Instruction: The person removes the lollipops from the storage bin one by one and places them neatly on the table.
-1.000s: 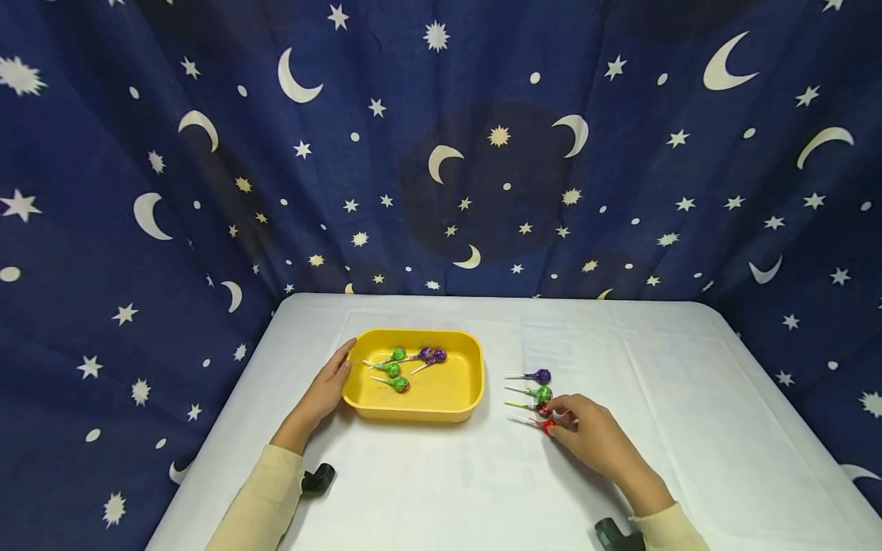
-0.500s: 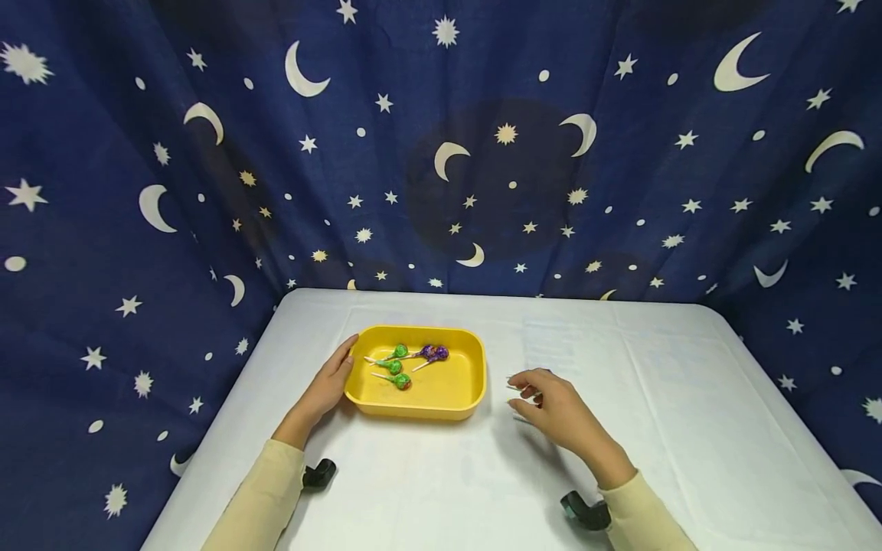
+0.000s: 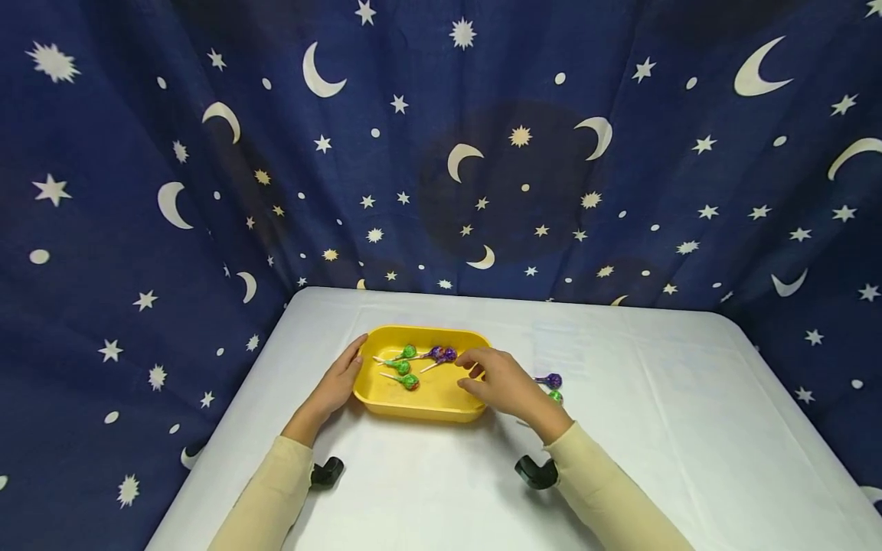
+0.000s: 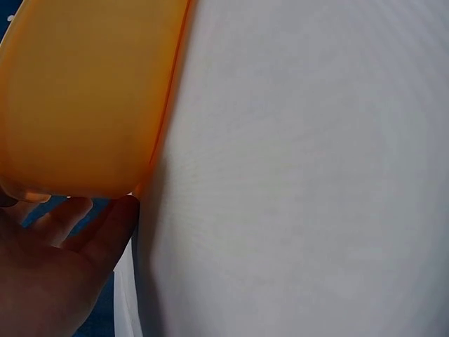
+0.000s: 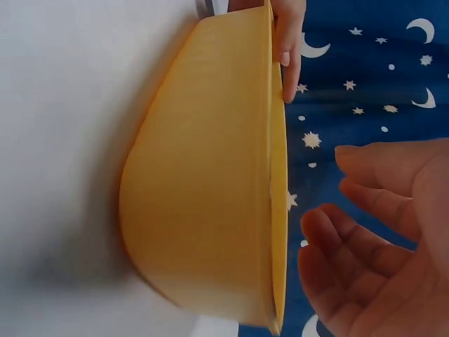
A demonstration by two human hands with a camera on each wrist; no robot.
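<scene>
A yellow plastic tray [image 3: 422, 412] stands on the white tabletop. Several wrapped lollipops lie in its left half, among them a green lollipop [image 3: 410, 381] and a purple lollipop [image 3: 449, 354]. My left hand [image 3: 338, 381] grips the tray's left end; in the left wrist view its fingertips meet the end wall. Over the tray's right rim reaches my right hand [image 3: 501, 380], its fingertips close to the purple lollipops. The right wrist view shows these fingers [image 5: 330, 242] loosely bent and spread apart, with nothing between them.
On the table right of the tray lie a purple lollipop [image 3: 550, 380] and a green lollipop [image 3: 555, 396]; my right forearm hides others there. A dark blue curtain [image 3: 441, 229] with moons and stars hangs behind the table.
My right hand has let go of the red lollipop in the row on the right and moved left to over the tray. My left hand has stayed at the tray's left end.
</scene>
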